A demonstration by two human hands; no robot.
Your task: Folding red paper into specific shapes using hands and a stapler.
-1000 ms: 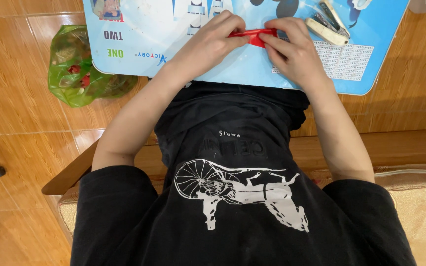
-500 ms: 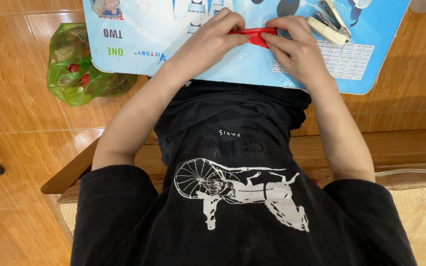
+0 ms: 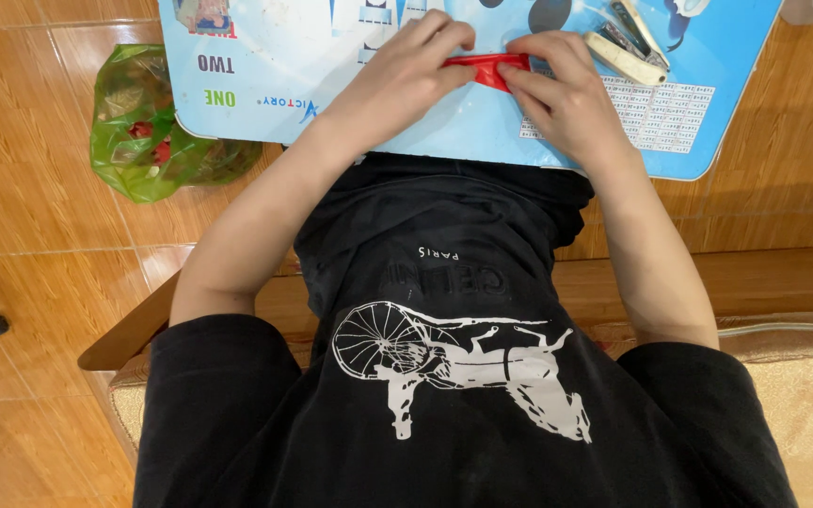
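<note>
Floor: orange-brown wooden boards run under everything, glossy, with a low wooden ledge crossing beneath the person's arms.
Work surface: a light blue printed board (image 3: pixel 265 66) lies flat at the top of the view, its rounded near edge just above the person's lap.
Red piece: a small, thin red thing (image 3: pixel 486 68), soft-looking and stretched flat, sits on the blue board between the two hands; what it is made of cannot be told.
Left hand: the left hand (image 3: pixel 405 77) reaches in from the left, fingers curled together, fingertips pinching the left end of the red piece.
Right hand: the right hand (image 3: pixel 562 94) comes in from the right, fingers bent and bunched, pinching the right end of the same red piece, so both hands hold it at once.
Tools: a cream-handled folding tool (image 3: pixel 625 58) and some darker small tools lie on the board just beyond the right hand, not touching it.
Bag: a green plastic bag (image 3: pixel 148 136) with red bits inside rests on the floor, partly tucked under the board's left edge.
Clothing: a black shirt (image 3: pixel 463 376) with a white wheel-and-figure print fills the lower view.
Seat: a patterned beige cushion (image 3: pixel 806 376) shows at the right behind the person's arm.
</note>
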